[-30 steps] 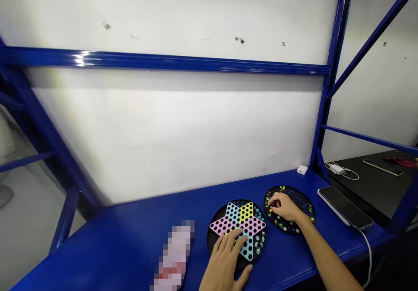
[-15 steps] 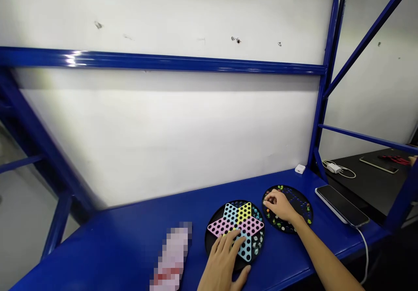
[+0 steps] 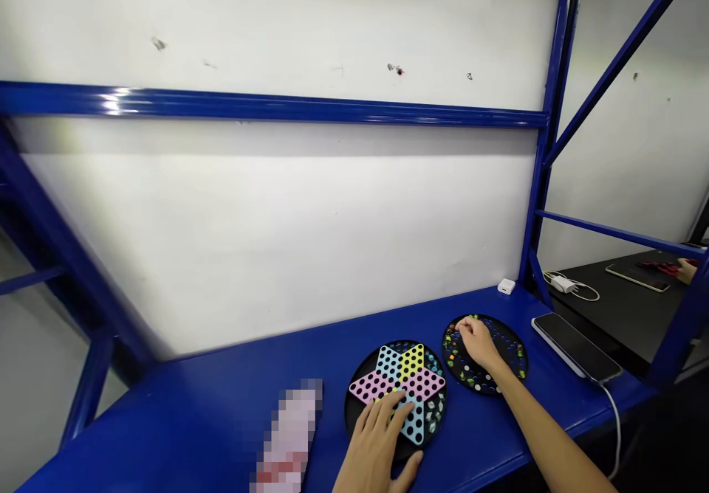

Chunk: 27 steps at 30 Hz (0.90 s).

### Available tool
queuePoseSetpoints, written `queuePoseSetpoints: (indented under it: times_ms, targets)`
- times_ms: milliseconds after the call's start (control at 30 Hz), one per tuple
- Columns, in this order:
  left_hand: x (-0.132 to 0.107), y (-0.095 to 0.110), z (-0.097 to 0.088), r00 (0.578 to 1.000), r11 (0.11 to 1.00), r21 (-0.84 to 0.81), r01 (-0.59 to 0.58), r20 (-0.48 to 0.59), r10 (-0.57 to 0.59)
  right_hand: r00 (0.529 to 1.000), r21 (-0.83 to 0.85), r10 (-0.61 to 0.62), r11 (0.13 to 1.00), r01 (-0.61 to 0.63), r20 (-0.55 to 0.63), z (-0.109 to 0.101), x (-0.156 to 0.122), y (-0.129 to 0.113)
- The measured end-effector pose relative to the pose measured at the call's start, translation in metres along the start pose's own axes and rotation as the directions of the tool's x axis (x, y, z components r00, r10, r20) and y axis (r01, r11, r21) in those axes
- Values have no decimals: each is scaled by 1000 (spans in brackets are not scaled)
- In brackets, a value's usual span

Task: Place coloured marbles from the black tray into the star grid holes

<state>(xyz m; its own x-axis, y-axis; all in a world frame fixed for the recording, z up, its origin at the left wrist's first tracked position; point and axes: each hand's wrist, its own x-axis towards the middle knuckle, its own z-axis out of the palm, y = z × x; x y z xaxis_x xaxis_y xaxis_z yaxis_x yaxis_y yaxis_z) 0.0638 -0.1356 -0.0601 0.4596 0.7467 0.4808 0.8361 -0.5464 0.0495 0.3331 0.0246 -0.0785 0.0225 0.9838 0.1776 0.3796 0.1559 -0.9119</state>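
Note:
A round black Chinese checkers board (image 3: 375,387) with a pink, yellow and light blue star lies on the blue table. My left hand (image 3: 372,438) rests over its near left part, fingers spread, hiding some of the star. Bluish and clear marbles (image 3: 435,409) sit in the board's right-hand sections. To the right is a round black tray (image 3: 507,336) with coloured marbles around its rim. My right hand (image 3: 477,339) is over the tray's left part with thumb and fingers pinched together. Whatever is between the fingertips is too small to make out.
A phone (image 3: 579,347) on a white box with a white cable lies to the right. A small white adapter (image 3: 506,286) stands by the blue frame post. A blurred-out flat item (image 3: 291,434) lies at left. Another person's hand (image 3: 687,270) shows at the black table.
My right hand has moved slightly up and inward over the tray, its fingers still pinched. My left hand stays on the board. The whole view has shifted slightly.

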Motion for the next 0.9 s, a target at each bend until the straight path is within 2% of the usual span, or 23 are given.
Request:
queuePoseSetpoints:
  times_ms: [67,133,233,333,400,467,500,567,600,733,833,900]
  targets:
    - [-1,-1,0,1000,1000,-1,-1,2,1,998,-305,-54,950,62,34,7,-5,-4]
    - [-1,-1,0,1000,1000,-4,1,3,-1,994,-458,-80,883,106,76,12,-9,-7]
    - [-2,-1,0,1000,1000,-10,4,4,-4,988,-527,-98,837,149,124,15,-10,-7]
    - [-2,-1,1,1000,1000,-12,4,-3,-4,987,-504,-93,851,147,132,15,-8,-7]
    - [-2,-1,2,1000,1000,-10,1,-10,-2,992,-361,-82,926,110,94,13,-4,-9]
    - [-2,-2,3,1000,1000,-5,-3,-9,3,1000,1,9,1000,-9,20,6,1,-12]
    - [-2,-3,4,1000,1000,-3,-5,-7,5,997,201,71,977,-69,-3,0,3,-13]
    - [-2,-4,6,1000,1000,4,-8,-2,8,985,531,172,835,-143,-5,-14,9,-13]
    - [-2,-4,6,1000,1000,6,-9,-1,9,980,645,200,748,-157,6,-22,11,-12]
    - [-2,-5,6,1000,1000,16,-25,-12,25,948,878,311,435,-197,59,-46,15,-2]
    - [-2,-6,5,999,999,20,-39,-34,40,921,913,378,338,-229,91,-53,16,4]
    - [-2,-7,6,998,999,23,-46,-45,47,919,918,382,321,-233,100,-54,17,7]
